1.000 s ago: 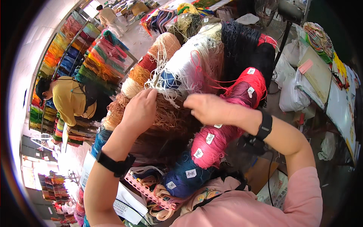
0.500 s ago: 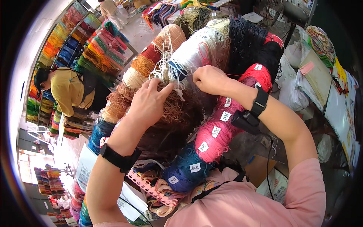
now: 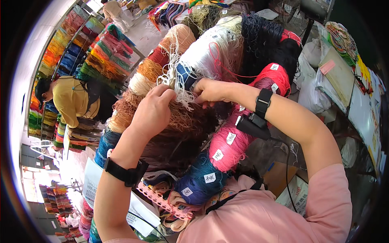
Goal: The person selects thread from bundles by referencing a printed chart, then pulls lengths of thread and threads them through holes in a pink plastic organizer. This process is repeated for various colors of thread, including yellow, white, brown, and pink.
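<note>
My left hand (image 3: 153,107) is closed at the lower end of a hanging bunch of white threads (image 3: 184,97), thumb and forefinger pinched on it. My right hand (image 3: 208,90) has curled fingers beside the same bunch, just below a dark blue band of thread (image 3: 185,76). What its fingertips hold is hidden. A thin red thread (image 3: 243,75) loops over the white skeins (image 3: 206,52) and runs right to a red skein (image 3: 272,77). Brown and tan skeins (image 3: 182,121) hang under my hands.
A ring of labelled skeins surrounds my hands, with pink (image 3: 229,146) and dark blue (image 3: 198,180) ones near me and black (image 3: 269,44) at far right. A person in a yellow top (image 3: 75,99) bends by thread racks (image 3: 105,52) at left. A paper-covered table (image 3: 340,81) stands right.
My right hand has moved left and down, close to the white bunch and my left hand. The left fingers, spread before, have drawn together on the threads.
</note>
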Tool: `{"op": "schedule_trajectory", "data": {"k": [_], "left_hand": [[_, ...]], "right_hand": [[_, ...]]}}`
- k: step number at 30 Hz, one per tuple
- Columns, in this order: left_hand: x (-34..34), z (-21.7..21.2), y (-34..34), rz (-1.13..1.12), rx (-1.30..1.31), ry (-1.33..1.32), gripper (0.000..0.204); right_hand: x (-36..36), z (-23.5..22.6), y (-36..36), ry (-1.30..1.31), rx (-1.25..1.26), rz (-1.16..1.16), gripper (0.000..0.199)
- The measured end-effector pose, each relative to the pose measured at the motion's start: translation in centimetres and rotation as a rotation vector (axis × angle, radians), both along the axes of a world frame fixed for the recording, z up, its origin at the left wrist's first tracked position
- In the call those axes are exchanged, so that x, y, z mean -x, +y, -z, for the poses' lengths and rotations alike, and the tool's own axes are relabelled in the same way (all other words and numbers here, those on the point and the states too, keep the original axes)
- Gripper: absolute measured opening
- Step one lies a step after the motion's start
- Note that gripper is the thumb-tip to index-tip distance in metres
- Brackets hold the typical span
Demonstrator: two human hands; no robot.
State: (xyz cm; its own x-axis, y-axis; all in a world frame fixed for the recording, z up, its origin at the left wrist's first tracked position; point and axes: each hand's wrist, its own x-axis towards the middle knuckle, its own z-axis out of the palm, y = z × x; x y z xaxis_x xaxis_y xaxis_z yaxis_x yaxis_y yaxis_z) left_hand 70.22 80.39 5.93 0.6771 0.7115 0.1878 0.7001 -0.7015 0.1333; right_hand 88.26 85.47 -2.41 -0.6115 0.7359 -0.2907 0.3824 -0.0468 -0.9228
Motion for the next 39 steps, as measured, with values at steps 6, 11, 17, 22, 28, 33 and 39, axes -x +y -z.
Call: {"op": "schedule_trajectory", "data": {"k": [6, 11, 17, 22, 28, 33, 39], "left_hand": [[0.0, 0.3, -0.1, -0.007, -0.003, -0.037, 0.024], [0.3, 0.4, -0.2, -0.025, -0.007, -0.031, 0.025], [-0.1, 0.5, -0.1, -0.024, -0.025, -0.031, 0.024], [0.2, 0.5, -0.2, -0.039, -0.007, -0.047, 0.025], [0.0, 0.5, 0.0, -0.055, 0.032, -0.064, 0.026], [0.2, 0.8, 0.1, -0.062, 0.021, -0.079, 0.025], [0.0, 0.9, 0.2, -0.066, 0.019, -0.111, 0.024]], "right_hand": [[-2.8, -1.4, -0.8, 0.157, 0.093, 0.137, 0.012], [-4.8, -2.6, -1.9, 0.346, 0.306, 0.11, 0.007], [-5.6, -1.5, -1.8, 0.444, 0.364, 0.101, 0.005], [-4.6, -1.6, -1.4, 0.138, 0.185, 0.039, 0.017], [-3.1, 1.1, 1.1, -0.165, -0.058, -0.037, 0.018], [0.0, 2.6, 1.9, -0.157, -0.349, -0.097, 0.014], [-0.6, 0.3, 1.5, -0.37, -0.244, -0.096, 0.016]]}}
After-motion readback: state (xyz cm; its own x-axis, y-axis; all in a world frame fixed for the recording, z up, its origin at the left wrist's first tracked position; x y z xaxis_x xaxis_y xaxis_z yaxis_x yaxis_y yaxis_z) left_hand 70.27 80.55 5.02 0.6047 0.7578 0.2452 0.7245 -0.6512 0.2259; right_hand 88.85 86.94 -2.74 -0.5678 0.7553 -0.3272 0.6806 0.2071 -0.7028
